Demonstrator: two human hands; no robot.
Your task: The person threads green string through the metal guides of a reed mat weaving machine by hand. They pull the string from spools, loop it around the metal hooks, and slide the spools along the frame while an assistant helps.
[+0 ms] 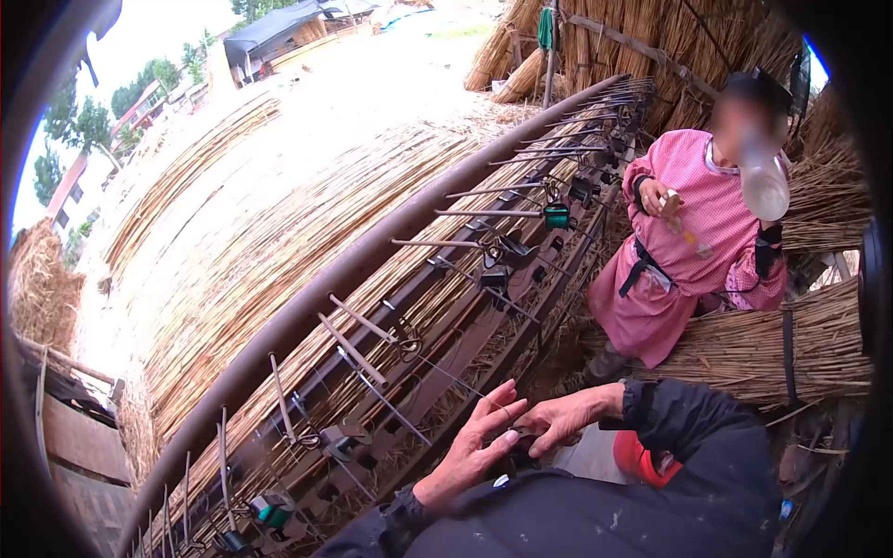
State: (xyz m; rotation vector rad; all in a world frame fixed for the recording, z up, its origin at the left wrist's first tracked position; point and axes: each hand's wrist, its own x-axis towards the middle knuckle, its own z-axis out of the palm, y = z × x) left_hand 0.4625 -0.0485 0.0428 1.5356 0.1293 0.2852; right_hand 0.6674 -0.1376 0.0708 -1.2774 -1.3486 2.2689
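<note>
Both of my hands are close together at the lower middle, in front of my dark jacket (595,511). My left hand (474,451) has its fingers stretched and apart, with a thin dark wire or cord (451,375) running up from its fingertips towards the frame. My right hand (563,418) is bent inward, its fingers curled at a small dark item between the hands, too hidden to name. Just beyond them lies the long metal frame (372,256) with rods, dark clips and a green spool (556,217).
Reed stalks (279,205) are spread beyond the frame. A person in pink (698,214) sits at the right, raising a clear bottle (766,191) and holding food. Tied reed bundles (744,349) lie beside that person; more bundles (614,56) stand behind.
</note>
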